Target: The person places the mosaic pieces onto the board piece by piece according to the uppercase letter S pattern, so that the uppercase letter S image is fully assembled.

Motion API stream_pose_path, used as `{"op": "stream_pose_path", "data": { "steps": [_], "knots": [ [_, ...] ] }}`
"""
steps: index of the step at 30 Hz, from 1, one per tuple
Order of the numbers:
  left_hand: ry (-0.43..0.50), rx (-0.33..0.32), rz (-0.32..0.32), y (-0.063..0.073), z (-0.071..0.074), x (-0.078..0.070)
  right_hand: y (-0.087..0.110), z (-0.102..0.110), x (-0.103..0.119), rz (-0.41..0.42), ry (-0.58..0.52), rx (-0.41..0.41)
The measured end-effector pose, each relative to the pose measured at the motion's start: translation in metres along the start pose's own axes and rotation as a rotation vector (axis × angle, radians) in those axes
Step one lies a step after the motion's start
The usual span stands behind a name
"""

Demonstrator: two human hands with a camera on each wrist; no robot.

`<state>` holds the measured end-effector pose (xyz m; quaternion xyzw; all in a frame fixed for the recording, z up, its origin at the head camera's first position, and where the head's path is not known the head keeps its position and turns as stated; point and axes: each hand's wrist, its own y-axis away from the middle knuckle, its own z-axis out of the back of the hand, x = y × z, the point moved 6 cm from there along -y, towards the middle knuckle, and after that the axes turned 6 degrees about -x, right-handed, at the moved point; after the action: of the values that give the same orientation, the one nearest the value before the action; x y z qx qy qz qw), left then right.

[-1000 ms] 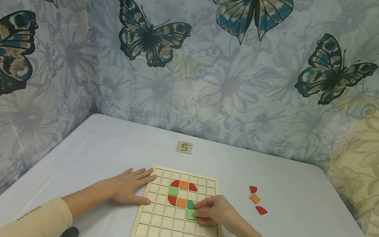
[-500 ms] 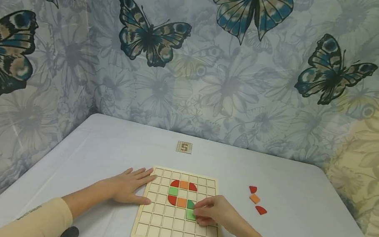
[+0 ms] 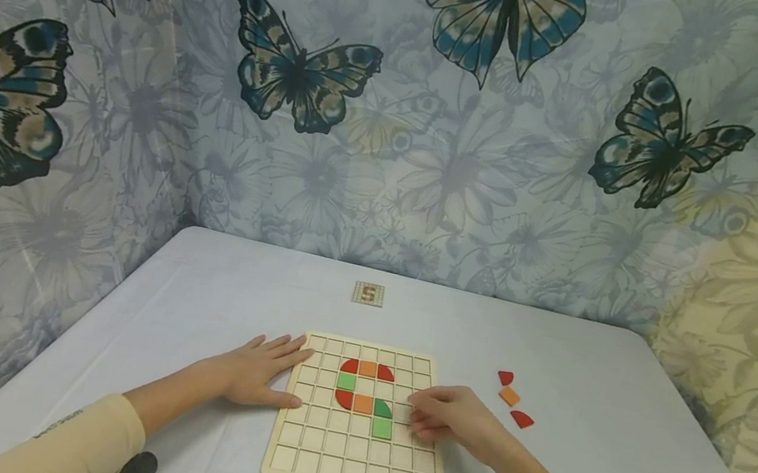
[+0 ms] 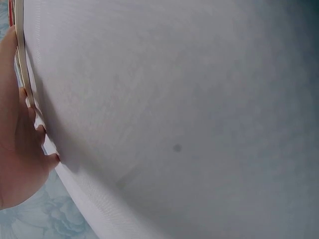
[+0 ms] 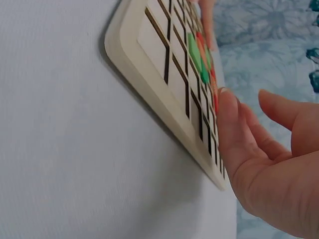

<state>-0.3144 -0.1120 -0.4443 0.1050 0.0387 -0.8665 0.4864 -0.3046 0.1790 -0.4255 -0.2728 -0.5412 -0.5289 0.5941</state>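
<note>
White cloth-covered table [image 3: 249,281]
I see a pale wooden gridded board [image 3: 312,440], small square card [image 3: 369,294], two red rounded tiles [image 3: 522,420], orange square tile [image 3: 509,396].

Head: high, near side, facing forward and down; covers far wall [image 3: 467,167] and whole board [image 3: 307,462]. Left wrist: close, low over table [image 4: 149,99], board edge at left. Right wrist: close, low, looking across board; shares green pieces [image 5: 195,53] with head

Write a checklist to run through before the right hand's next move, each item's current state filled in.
1. Left hand at the board's left edge: ok.
2. Right hand free: ok, no piece visible in it.
3. Light green square within one grid cell: ok.
4. That square fully flush: cannot tell.
5. Two red pieces and orange piece uncovered, right of the board: ok.
6. Patterned card in sight: ok.
</note>
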Motion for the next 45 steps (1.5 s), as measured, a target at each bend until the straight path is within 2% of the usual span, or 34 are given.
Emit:
{"op": "stream_pose_path", "data": {
  "steps": [10,18,29,45],
  "knots": [
    [0.001,-0.006,0.004,0.000,0.000,-0.001,0.004,0.040,-0.002,0.008,-0.125,-0.026],
    [0.003,-0.004,0.002,0.000,0.000,-0.002,0.006,0.072,-0.006,0.006,-0.105,-0.124],
    [-0.002,-0.002,0.020,0.001,0.000,0.001,0.011,0.101,-0.015,-0.020,-0.096,-0.224],
    [-0.014,0.004,0.023,0.000,-0.002,0.001,0.015,0.135,-0.031,-0.008,-0.131,-0.269]
  ]
}}
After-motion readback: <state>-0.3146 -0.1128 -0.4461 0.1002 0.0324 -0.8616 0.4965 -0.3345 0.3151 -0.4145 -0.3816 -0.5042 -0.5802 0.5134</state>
